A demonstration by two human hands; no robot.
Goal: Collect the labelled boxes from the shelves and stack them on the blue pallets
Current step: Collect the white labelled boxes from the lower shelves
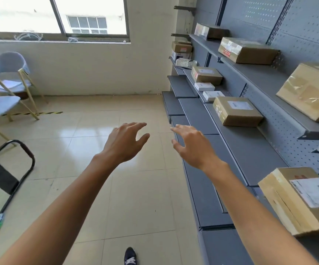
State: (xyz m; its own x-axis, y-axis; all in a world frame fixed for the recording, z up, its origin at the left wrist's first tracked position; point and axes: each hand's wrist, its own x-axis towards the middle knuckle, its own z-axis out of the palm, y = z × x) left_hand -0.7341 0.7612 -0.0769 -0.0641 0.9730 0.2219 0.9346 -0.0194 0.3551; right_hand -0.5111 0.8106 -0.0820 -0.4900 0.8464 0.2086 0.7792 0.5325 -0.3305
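Both grips are empty, fingers spread: left hand (125,143), right hand (190,145). The labelled box (236,110) at 2 o'clock overhangs its shelf (250,148); a 1-handed snatch could tip it off.

The floor (139,197) is made of glossy beige tiles, and it reflects bright daylight from the large window (59,16) in the upper left of the frame. Under the window stands a plain cream wall (97,69). At the left edge are two grey chairs with wooden legs (4,87). A yellow-black striped tape (47,113) lies on the floor near them.
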